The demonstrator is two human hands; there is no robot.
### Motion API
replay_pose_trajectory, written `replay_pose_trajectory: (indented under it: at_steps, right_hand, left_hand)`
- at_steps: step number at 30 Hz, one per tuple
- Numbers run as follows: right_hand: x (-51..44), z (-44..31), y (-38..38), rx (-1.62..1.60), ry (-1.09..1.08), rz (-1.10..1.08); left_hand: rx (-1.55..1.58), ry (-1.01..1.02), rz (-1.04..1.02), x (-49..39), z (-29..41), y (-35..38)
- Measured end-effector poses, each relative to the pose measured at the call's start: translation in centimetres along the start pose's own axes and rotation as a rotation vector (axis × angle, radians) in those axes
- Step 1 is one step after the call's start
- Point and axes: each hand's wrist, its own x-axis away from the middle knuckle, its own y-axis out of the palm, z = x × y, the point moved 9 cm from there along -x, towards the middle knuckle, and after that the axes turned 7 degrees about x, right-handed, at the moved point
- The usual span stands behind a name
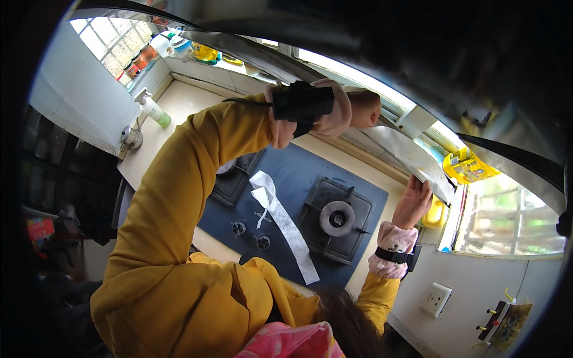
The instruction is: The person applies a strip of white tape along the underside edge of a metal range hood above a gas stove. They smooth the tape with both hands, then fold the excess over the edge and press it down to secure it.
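Note:
My left hand (366, 108) is raised above the back of the gas hob, its fingers curled at the near end of a pale, thin sheet (407, 154); whether it grips the sheet cannot be told. My right hand (412, 202), raised at the right, holds the sheet's lower right edge between thumb and fingers. Below both hands lies the dark gas hob (282, 156) with a right burner (336, 218) and a left burner partly hidden by my left arm. A white strip of thin fabric or paper (291, 237), crumpled at its far end, lies across the hob between the burners.
A spray bottle (155, 112) and a metal pot (131, 137) stand on the counter (179, 100) at left. Jars (144, 56) line the window sill. A yellow packet (468, 166) and a yellow container (434, 212) are near the right window. A wall socket (436, 300) is at lower right.

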Motion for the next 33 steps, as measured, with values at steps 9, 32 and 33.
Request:
replay_pose_trajectory:
  at_steps: [9,32,33]
  right_hand:
    - [0.0,0.0,-0.3,0.004,-0.019,0.002]
    - [-0.2,-0.3,0.2,-0.003,-0.035,-0.053]
    - [-0.2,0.0,0.0,0.004,-0.007,-0.05]
  left_hand:
    - [0.059,-0.025,0.019,-1.2,-0.5,0.9]
    - [-0.28,0.469,0.865,5.5,7.5,-3.9]
    - [-0.279,0.425,0.828,4.9,6.9,-3.6]
